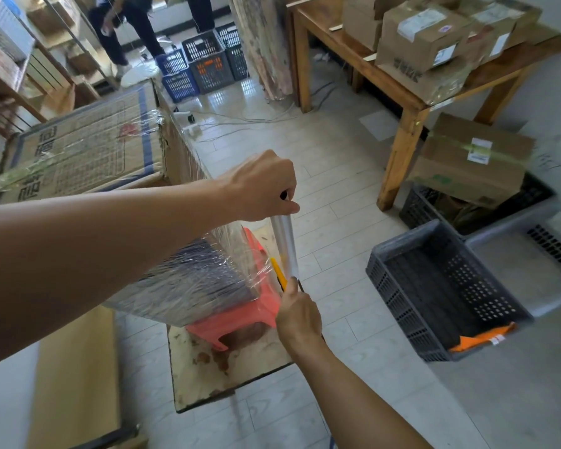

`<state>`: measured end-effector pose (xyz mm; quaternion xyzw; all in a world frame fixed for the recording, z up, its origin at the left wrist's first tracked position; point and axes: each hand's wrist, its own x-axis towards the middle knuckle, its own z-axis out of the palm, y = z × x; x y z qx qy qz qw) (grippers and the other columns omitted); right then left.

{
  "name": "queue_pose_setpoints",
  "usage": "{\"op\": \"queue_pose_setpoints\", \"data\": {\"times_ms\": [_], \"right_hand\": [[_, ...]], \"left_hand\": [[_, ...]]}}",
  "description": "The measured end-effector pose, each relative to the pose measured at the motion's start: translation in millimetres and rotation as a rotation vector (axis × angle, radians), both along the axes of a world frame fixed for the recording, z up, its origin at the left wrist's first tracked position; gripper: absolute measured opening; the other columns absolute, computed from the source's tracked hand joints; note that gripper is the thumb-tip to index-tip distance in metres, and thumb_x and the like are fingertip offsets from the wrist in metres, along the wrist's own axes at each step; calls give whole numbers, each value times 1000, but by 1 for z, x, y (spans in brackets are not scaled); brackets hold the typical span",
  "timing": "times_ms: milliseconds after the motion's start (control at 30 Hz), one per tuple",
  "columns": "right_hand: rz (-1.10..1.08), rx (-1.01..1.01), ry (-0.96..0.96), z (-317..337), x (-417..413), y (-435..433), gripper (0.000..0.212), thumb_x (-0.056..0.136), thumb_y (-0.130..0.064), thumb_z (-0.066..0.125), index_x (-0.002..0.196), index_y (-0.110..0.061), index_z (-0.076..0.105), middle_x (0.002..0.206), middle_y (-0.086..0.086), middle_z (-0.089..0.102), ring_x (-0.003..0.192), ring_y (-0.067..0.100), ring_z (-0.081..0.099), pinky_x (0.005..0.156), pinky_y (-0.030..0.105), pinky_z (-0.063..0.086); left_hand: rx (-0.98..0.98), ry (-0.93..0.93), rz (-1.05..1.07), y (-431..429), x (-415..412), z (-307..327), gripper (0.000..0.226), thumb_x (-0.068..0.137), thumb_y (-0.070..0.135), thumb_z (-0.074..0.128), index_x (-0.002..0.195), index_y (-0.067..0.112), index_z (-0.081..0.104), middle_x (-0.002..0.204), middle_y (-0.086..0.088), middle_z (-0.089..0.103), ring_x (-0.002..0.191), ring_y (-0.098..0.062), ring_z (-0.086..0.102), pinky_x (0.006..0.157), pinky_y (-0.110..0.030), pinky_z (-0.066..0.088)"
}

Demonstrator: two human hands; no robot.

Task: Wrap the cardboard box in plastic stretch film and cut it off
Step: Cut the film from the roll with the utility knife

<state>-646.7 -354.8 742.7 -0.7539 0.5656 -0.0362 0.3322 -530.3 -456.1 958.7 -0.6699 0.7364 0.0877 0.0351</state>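
Cardboard box [191,277] (film-wrapped) sits on red stool [237,319]; left grip [259,186] clasps film roll [285,244] top, right grip [297,312] holds yellow knife [279,272].

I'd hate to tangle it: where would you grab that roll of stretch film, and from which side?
By its top end, from above, as the left hand does. The roll stands upright with film running sideways to the wrapped box, so fingers on the end probably stay clear of the film and the yellow knife lower down.
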Motion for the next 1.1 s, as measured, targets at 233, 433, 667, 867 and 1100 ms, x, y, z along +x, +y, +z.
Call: {"op": "queue_pose_setpoints", "data": {"times_ms": [233,433,667,867,1100], "right_hand": [[-51,88,62,-30,-31,28,23,103,-22,38,125,-14,41,94,7,68,76,23,65,61,33,52],[-46,70,13,-39,-28,18,20,103,-20,35,122,-13,40,94,9,66,68,22,52,61,36,49],[-33,178,7,-39,-33,17,24,102,-29,35,121,-14,40,100,12,64,78,28,57,67,39,49],[-112,138,-183,-19,-46,46,25,102,-36,34,118,-20,45,83,1,62,74,22,62,66,41,52],[-176,62,-373,50,-46,53,13,104,-31,40,105,-23,50,64,-8,53,53,6,54,45,18,36]], "left_hand": [[-60,35,28,0,3,8,24,86,38,75,86,14,77,73,5,66,69,-17,67,55,-25,52],[-120,113,91,-8,-2,9,21,84,40,76,81,19,77,83,1,65,67,-19,68,57,-31,58],[-163,101,122,-8,-1,10,24,83,40,78,83,16,76,82,2,65,70,-18,67,59,-31,57],[-196,128,102,-2,-9,42,30,78,42,81,93,17,77,78,8,61,73,-16,65,58,-24,51],[-356,296,163,45,11,108,31,78,41,81,101,20,76,88,10,65,76,-4,60,67,-18,49]]}}
